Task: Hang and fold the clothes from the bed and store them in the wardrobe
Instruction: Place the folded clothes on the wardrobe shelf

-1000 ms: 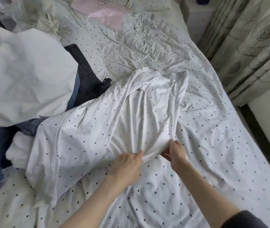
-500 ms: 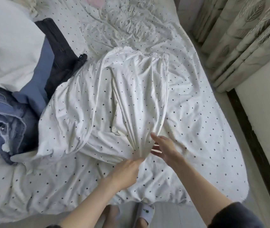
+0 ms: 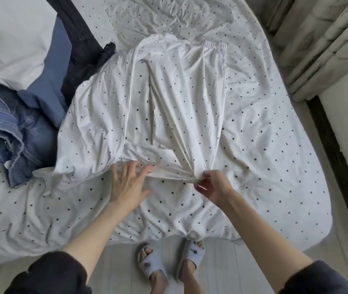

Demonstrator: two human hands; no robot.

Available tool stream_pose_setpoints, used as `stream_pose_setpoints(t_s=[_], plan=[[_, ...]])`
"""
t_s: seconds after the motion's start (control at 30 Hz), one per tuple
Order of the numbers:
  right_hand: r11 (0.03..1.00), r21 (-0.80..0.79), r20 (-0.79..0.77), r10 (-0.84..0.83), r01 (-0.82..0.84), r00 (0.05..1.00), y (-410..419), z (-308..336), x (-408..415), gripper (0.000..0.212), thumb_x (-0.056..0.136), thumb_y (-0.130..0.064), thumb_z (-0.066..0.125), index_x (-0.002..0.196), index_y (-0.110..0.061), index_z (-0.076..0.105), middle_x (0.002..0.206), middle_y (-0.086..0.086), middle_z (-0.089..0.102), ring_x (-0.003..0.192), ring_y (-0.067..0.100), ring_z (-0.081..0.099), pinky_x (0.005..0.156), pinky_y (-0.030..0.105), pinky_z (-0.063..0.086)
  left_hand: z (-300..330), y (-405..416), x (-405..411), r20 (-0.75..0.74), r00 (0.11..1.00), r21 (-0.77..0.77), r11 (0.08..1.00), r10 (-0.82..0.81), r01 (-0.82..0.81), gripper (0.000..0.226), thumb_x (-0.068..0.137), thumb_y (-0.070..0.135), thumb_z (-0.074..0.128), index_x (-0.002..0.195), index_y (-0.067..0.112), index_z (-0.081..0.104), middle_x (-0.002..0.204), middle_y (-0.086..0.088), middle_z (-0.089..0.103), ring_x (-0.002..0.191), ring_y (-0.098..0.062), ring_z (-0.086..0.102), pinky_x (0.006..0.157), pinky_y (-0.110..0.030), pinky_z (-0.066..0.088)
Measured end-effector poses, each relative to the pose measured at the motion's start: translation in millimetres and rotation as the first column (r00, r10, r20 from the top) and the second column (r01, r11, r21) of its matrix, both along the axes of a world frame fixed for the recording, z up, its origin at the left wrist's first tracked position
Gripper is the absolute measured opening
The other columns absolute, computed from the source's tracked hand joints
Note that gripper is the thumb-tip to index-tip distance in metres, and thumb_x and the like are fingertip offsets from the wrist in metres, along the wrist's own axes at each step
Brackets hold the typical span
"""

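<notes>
A white polka-dot garment [image 3: 169, 98] with an elastic waistband at its far end lies spread on the bed [image 3: 274, 145], whose sheet has the same dots. My right hand [image 3: 213, 183] pinches the garment's near hem, bunched into a tight strip. My left hand [image 3: 128, 183] lies flat with fingers spread, its fingertips on the hem to the left of that pinch. Blue jeans [image 3: 10, 128] are heaped at the left, with a dark garment [image 3: 80, 45] and a blue cloth [image 3: 52, 85] behind them.
A white cloth [image 3: 10, 39] covers the far left of the bed. Patterned curtains [image 3: 321, 39] hang at the right, above a dark floor strip [image 3: 342, 166]. My feet in grey slippers [image 3: 152, 266] stand on pale floor at the bed's near edge.
The view has pulled back and tilted down, so the bed's edge and my feet show. My hands have drawn the hem toward me; the left hand has opened flat and slid left.
</notes>
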State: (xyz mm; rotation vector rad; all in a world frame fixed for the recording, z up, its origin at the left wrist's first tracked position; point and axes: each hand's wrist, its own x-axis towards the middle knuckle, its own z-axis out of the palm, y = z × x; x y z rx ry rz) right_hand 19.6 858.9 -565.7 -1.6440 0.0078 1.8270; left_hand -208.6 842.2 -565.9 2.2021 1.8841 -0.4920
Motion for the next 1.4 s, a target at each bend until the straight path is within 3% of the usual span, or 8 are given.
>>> stream_pose_setpoints(t_s=[0.23,0.4,0.53,0.67,0.83,0.97,1.13,1.4], plan=[[0.997,0.056,0.159,-0.055,0.047,0.986,-18,-4,9,0.02,0.094,-0.006,0.044,0.076,-0.009,0.051,0.072,0.006,0.054,0.065,0.017,0.056,0.059,0.029,0.048,-5,-35,16,0.17,0.985,0.064,0.997,0.019,-0.031,0.011,0.097,0.022,0.045,0.101,0.017,0.054,0.097,-0.003,0.066,0.09,-0.025,0.062,0.064,-0.031,0.034],[0.974,0.016,0.254,0.215,-0.227,0.943,-67,-14,-29,0.028,0.088,-0.038,0.063,0.094,-0.011,0.06,0.087,0.003,0.06,0.083,0.018,0.058,0.071,0.033,0.049,-17,-106,31,0.362,0.924,-0.188,0.961,-0.122,0.201,0.021,0.097,0.029,0.044,0.112,0.022,0.057,0.108,-0.006,0.065,0.102,-0.028,0.06,0.072,-0.032,0.04],[0.954,0.003,0.318,0.282,-0.299,0.905,-93,-22,-54,0.005,0.084,-0.011,0.063,0.08,-0.008,0.062,0.084,0.01,0.063,0.076,0.021,0.058,0.07,0.038,0.05,-20,-111,26,0.497,0.863,-0.316,0.906,-0.094,0.281,0.028,0.095,0.02,0.042,0.116,0.02,0.06,0.113,-0.008,0.065,0.108,-0.027,0.057,0.085,-0.038,0.045],[0.983,0.036,0.332,0.16,-0.182,0.93,-108,-30,-54,0.004,0.09,-0.009,0.056,0.088,-0.007,0.059,0.084,0.005,0.064,0.074,0.019,0.061,0.061,0.027,0.051,-14,-90,-5,0.678,0.733,0.042,0.998,-0.056,0.038,0.036,0.089,-0.002,0.045,0.118,0.012,0.059,0.118,-0.001,0.057,0.106,-0.019,0.057,0.088,-0.027,0.045],[0.985,0.117,0.316,0.085,-0.128,0.945,-125,-29,-29,0.015,0.094,-0.014,0.052,0.082,-0.01,0.061,0.076,0.007,0.064,0.064,0.017,0.063,0.062,0.029,0.057,-19,-22,-36,0.194,0.98,-0.045,0.997,-0.055,0.065,0.066,0.088,0.009,0.048,0.147,0.013,0.019,0.153,-0.008,0.026,0.142,-0.022,0.018,0.115,-0.044,0.012],[0.982,0.175,0.349,0.01,-0.076,0.937,-127,-22,3,0.016,0.093,-0.015,0.054,0.081,-0.011,0.063,0.07,0.003,0.067,0.06,0.013,0.065,0.055,0.024,0.055,-27,-31,-31,0.022,0.983,-0.183,0.966,-0.181,0.182,0.028,0.096,0.037,0.045,0.116,0.02,0.053,0.111,-0.003,0.065,0.109,-0.022,0.057,0.099,-0.037,0.033],[0.964,0.21,0.306,0.091,-0.16,0.948,-138,-15,19,0.019,0.093,-0.017,0.057,0.081,-0.004,0.063,0.074,0.008,0.065,0.066,0.017,0.064,0.063,0.024,0.055,-37,-107,-27,0.432,0.837,-0.434,0.891,0.336,-0.134,0.021,0.093,0.022,0.056,0.074,0.016,0.05,0.066,-0.001,0.054,0.066,-0.02,0.05,0.062,-0.03,0.037],[0.942,0.241,0.4,0.124,-0.235,0.908,-146,-8,-7,0.042,0.101,-0.026,0.029,0.094,0.004,0.058,0.072,0.008,0.059,0.067,0.016,0.059,0.072,0.032,0.056,-2,-155,-51,0.451,0.496,-0.739,0.622,0.742,-0.26,0.016,0.091,0.013,0.058,0.082,0.001,0.05,0.082,-0.02,0.06,0.075,-0.02,0.056,0.072,-0.031,0.044]])
